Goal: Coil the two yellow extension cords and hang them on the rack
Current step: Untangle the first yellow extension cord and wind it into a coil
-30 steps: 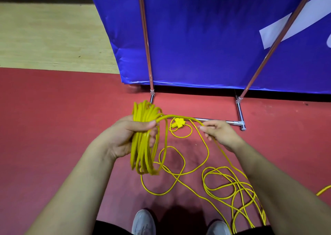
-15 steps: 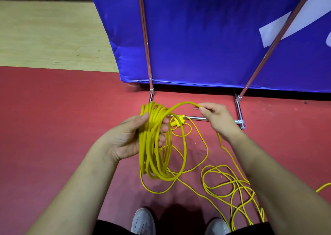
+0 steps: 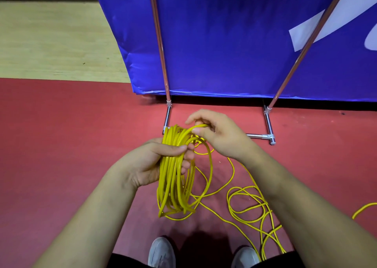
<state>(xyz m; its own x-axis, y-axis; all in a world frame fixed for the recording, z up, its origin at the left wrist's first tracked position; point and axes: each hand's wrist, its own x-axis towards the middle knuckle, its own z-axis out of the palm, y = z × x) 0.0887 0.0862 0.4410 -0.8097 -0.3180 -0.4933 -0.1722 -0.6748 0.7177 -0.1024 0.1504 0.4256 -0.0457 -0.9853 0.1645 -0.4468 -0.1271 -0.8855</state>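
Observation:
My left hand grips a thick coil of yellow extension cord at its top, thumb across the strands; the loops hang below it. My right hand pinches a fresh loop of the same cord and holds it right against the top of the coil. The loose rest of the cord lies in tangled loops on the red floor at the right. The rack stands just beyond my hands, with two copper-coloured uprights and a silver base bar.
A blue banner stands behind the rack. Another bit of yellow cord shows at the right edge. My two grey shoes stand at the bottom. Pale wooden floor lies beyond the red mat at the back left.
My right hand has carried a new loop leftward onto the coil, which has grown thicker. The yellow plug on the floor is now hidden behind my right hand.

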